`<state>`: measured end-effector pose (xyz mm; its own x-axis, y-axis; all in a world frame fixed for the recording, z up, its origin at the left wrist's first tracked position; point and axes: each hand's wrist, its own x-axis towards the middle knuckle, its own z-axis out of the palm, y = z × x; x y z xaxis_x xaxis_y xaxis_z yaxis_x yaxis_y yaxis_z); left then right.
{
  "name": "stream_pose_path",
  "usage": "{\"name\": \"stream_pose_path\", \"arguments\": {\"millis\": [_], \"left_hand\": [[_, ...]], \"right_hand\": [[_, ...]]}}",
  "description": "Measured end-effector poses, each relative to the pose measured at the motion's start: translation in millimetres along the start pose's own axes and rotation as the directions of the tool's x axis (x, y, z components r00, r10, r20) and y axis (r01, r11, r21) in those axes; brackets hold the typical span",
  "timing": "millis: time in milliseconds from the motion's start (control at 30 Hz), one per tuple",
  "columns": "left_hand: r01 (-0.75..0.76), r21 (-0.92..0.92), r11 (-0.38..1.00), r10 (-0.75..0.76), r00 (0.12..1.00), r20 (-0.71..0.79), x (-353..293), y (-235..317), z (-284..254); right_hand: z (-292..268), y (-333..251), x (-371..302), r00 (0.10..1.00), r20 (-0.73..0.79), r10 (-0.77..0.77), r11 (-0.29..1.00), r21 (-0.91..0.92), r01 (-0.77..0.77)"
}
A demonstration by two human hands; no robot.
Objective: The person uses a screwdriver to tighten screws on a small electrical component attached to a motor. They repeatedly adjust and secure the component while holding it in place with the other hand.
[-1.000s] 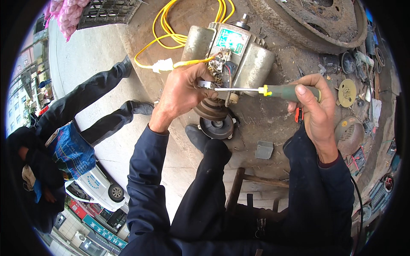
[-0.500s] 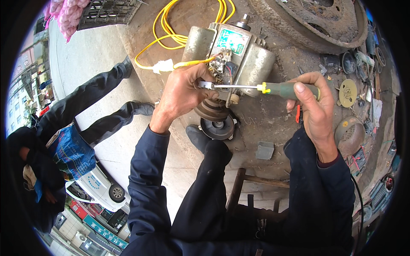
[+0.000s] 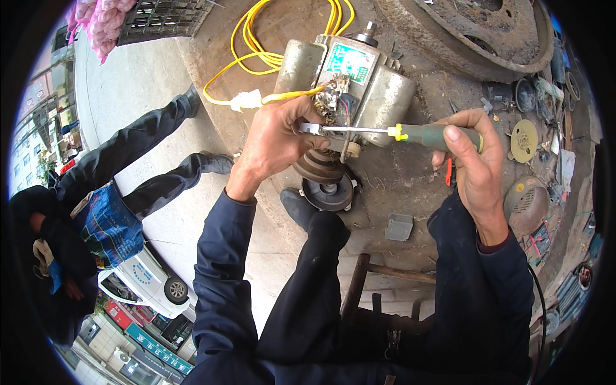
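Between the thumb and finger of my left hand [image 3: 269,136] is a small pale piece, white and metallic [image 3: 310,128]; its exact kind is unclear. My right hand [image 3: 476,154] is closed round the green and yellow handle of a screwdriver [image 3: 427,136]. Its shaft points left, and the tip meets the small piece. Just beyond my hands lies an electric motor [image 3: 391,96] with a green and white label, exposed terminals and loose wires. A yellow cable [image 3: 282,95] runs to those terminals, with a white wrapped part along it. Below my left hand sits a grooved pulley [image 3: 319,165].
A large rusty wheel rim [image 3: 462,54] lies at the far right. Scrap parts and a yellow spool [image 3: 523,140] clutter the right side. A small grey box-like cover [image 3: 399,227] rests on the ground near my knees. Another person [image 3: 58,256] stands at the left, near a white car [image 3: 151,282].
My hands, the screwdriver and the small piece stay almost exactly in place. The other person at the left has shifted slightly.
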<state>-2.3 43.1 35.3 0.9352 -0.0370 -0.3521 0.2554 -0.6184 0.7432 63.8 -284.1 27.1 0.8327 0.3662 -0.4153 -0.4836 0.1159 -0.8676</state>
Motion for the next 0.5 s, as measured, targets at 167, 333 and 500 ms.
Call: {"name": "stream_pose_path", "arguments": {"millis": [167,333,500], "left_hand": [[0.000,0.011,1.000,0.000,1.000,0.006,0.3,-0.5,-0.1],[-0.001,0.008,1.000,0.001,1.000,0.004,-0.1,-0.2,0.1],[-0.013,0.012,1.000,0.013,1.000,-0.005,-0.9,-0.5,0.7]], "right_hand": [[-4.0,0.7,-0.2,1.000,0.025,0.003,1.000,-0.016,-0.003],[-5.2,1.1,0.2,0.999,0.034,-0.006,0.999,-0.037,0.007],[-3.6,2.4,-0.9,1.000,0.008,-0.011,1.000,-0.010,0.011]]}}
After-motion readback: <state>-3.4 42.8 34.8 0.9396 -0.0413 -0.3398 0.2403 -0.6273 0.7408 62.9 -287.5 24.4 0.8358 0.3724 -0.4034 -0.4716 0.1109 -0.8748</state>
